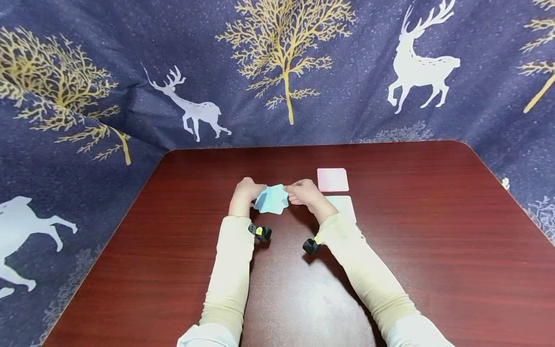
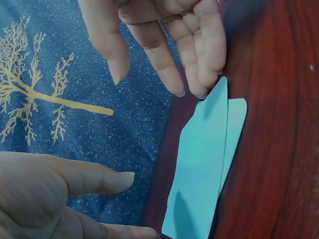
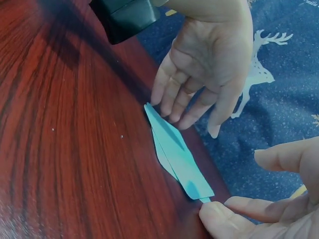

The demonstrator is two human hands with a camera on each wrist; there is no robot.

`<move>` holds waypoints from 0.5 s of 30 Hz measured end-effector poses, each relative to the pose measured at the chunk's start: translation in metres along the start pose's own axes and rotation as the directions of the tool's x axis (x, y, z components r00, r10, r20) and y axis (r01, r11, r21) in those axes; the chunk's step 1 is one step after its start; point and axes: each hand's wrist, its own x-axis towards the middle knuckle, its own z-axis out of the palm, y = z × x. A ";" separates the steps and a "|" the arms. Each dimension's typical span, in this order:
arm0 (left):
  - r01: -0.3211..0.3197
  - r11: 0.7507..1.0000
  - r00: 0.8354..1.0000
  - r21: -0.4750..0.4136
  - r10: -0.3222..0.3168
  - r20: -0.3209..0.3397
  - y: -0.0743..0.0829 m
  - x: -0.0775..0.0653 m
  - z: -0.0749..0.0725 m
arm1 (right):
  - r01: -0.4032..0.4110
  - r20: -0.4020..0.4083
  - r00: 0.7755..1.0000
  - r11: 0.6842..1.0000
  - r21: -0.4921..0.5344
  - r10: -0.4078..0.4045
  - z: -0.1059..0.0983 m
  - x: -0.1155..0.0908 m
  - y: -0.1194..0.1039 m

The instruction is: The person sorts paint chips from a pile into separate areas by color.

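Note:
Between my two hands lie several light blue square cards [image 1: 271, 199] with rounded corners, overlapping at different angles on the table. My left hand [image 1: 244, 191] is at their left side. In the left wrist view its fingertips touch the edge of the cards [image 2: 199, 159], with the thumb held apart. At the right side, my right hand [image 1: 306, 193] touches a card corner with its fingertips. Its thumb stands away from the cards [image 3: 172, 154] in the right wrist view. Neither hand is curled round a card.
A pink card [image 1: 333, 180] lies to the right of my right hand. Nearer to me, a pale greenish card [image 1: 344, 206] is partly covered by my right wrist. The dark red table [image 1: 433, 231] ends at a patterned blue cloth [image 1: 338, 96].

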 end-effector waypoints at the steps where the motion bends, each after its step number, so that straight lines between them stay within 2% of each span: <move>1: -0.003 1.000 1.000 -0.001 0.003 0.003 0.001 0.000 0.000 | 0.001 -0.001 1.000 1.000 0.006 -0.001 0.000 0.000 0.000; 10: -0.002 1.000 1.000 -0.013 0.002 0.009 0.002 -0.001 0.001 | -0.019 0.008 1.000 0.996 0.085 0.019 0.001 0.001 0.001; 15: 0.005 1.000 1.000 -0.029 -0.005 0.019 -0.001 -0.001 0.000 | -0.005 0.008 1.000 0.996 0.087 0.005 0.003 0.001 0.002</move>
